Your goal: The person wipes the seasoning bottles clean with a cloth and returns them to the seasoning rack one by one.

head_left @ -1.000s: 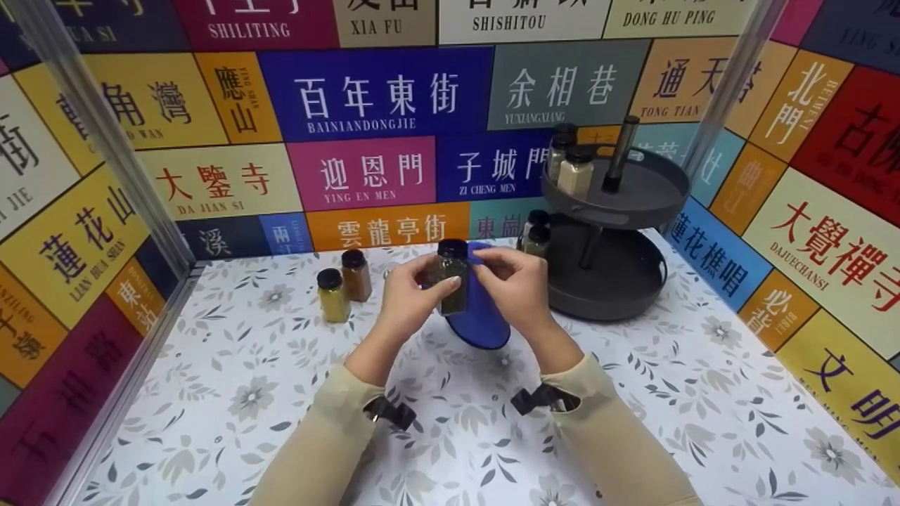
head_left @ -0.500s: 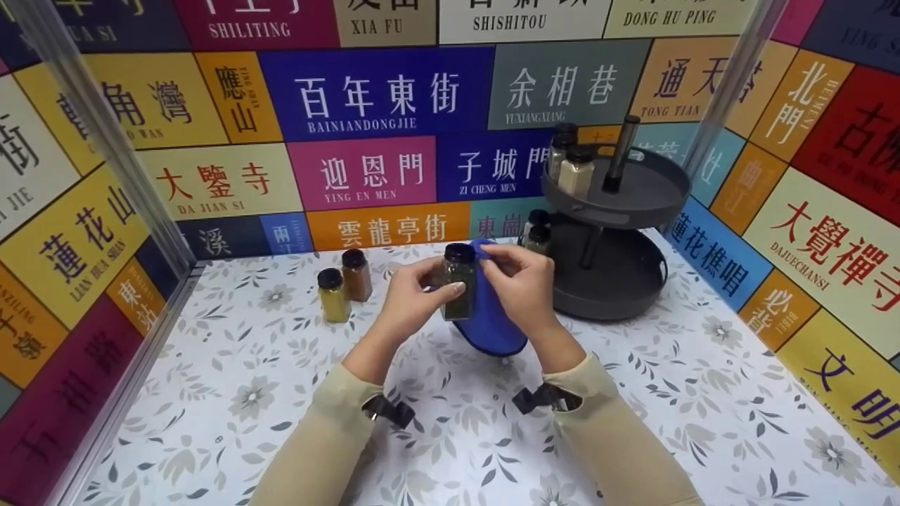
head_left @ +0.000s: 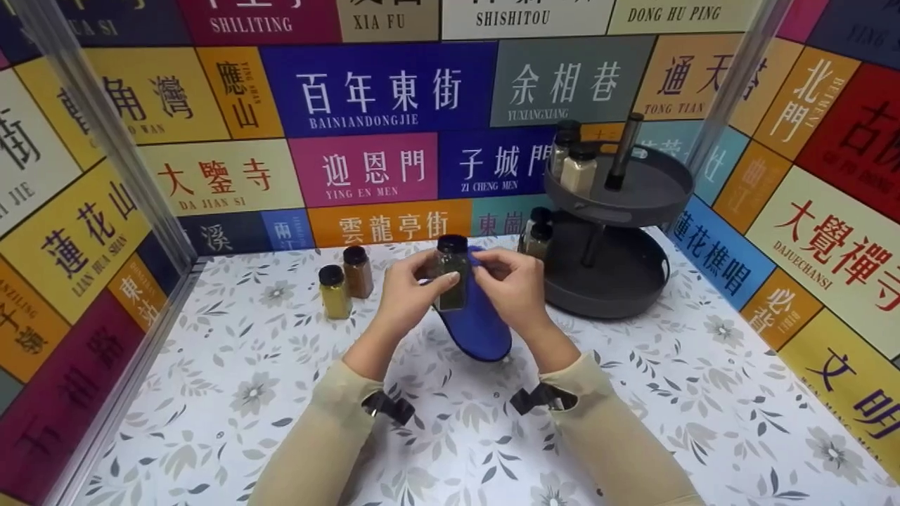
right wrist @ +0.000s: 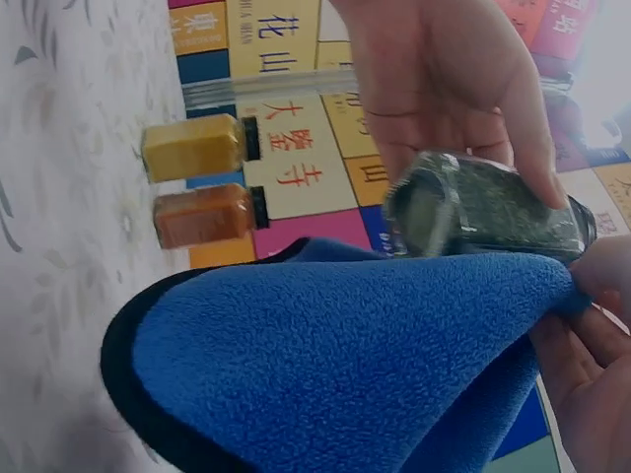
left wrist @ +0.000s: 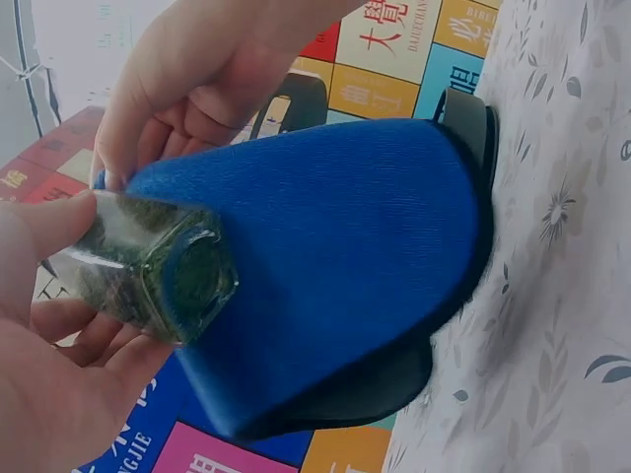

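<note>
My left hand (head_left: pixel 408 292) grips a square glass spice jar (head_left: pixel 451 274) with a black lid, holding it upright above the table. Dark green flakes fill the jar (left wrist: pixel 148 266), as the left wrist view shows from its base end. Between thumb and fingers my right hand (head_left: pixel 517 284) pinches a blue cloth (head_left: pixel 485 323) with a dark edging. The cloth (right wrist: pixel 325 355) hangs down beside and behind the jar. In the right wrist view it lies close against the jar's side; firm contact is hard to tell.
Left of the hands stand a jar of yellow powder (head_left: pixel 335 294) and a jar of orange-brown spice (head_left: pixel 357 273). At the right back is a dark two-tier round rack (head_left: pixel 612 295) with a few jars on it. Patterned walls close in the table (head_left: pixel 281 436).
Jar and cloth shifted slightly right, then back left, together with both hands. The cloth's lower end has swung a little. Both holds stay the same.
</note>
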Tool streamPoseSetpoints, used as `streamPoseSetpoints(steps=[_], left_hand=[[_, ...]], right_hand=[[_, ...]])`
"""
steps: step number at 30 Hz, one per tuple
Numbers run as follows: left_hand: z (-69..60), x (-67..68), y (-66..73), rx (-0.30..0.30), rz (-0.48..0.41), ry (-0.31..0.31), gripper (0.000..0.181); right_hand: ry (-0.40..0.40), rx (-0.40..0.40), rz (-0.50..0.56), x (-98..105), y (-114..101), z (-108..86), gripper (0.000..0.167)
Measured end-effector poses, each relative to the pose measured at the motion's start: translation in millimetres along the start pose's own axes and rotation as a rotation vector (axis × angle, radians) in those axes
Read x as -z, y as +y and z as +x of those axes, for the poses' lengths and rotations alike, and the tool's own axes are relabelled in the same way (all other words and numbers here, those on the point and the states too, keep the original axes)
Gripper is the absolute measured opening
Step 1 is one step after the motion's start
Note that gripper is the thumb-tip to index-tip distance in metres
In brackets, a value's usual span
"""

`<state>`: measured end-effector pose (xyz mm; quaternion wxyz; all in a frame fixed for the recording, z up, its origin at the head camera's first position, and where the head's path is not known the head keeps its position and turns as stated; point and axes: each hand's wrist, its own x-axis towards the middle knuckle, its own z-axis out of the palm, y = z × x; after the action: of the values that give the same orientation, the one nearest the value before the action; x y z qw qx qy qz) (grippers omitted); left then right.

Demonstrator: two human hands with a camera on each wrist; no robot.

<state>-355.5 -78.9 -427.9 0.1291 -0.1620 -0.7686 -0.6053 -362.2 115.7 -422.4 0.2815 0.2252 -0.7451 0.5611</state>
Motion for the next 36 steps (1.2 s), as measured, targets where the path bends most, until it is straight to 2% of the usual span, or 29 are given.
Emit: streamPoseSetpoints(steps=[10,14,17,20,24,32,36], left_hand=[[3.9,13.3,10.7,0.036,-0.028,0.167,0.047],[3.9,16.9,16.4,0.071,-0.029,0.211,0.050],[3.6,18.9,19.1,0.073,-0.044,0.227,0.050],[3.1,19.0,19.4,0.066,-0.052,0.233,0.049],[2.8,14.0,15.5,0.051,-0.032,0.196,0.048],[1.7,0.5,4.5,-0.005,-0.025,-0.004,0.041],[0.3,-1.9,1.7,-0.024,-0.034,-0.078,0.039]], right_hand=[[-0.144,-0.005,-0.030,-15.4,4.6,-10.5,0.016],[-0.145,0.093,-0.042,-18.1,5.0,-12.7,0.017],[-0.119,0.183,-0.059,-18.6,3.5,-14.2,0.020],[-0.106,0.237,-0.077,-17.3,1.8,-14.0,0.022],[-0.080,0.243,-0.078,-12.6,0.7,-11.5,0.021],[0.070,0.208,-0.026,1.9,-3.7,-2.2,0.021],[0.101,0.164,-0.009,6.9,-6.0,1.7,0.020]])
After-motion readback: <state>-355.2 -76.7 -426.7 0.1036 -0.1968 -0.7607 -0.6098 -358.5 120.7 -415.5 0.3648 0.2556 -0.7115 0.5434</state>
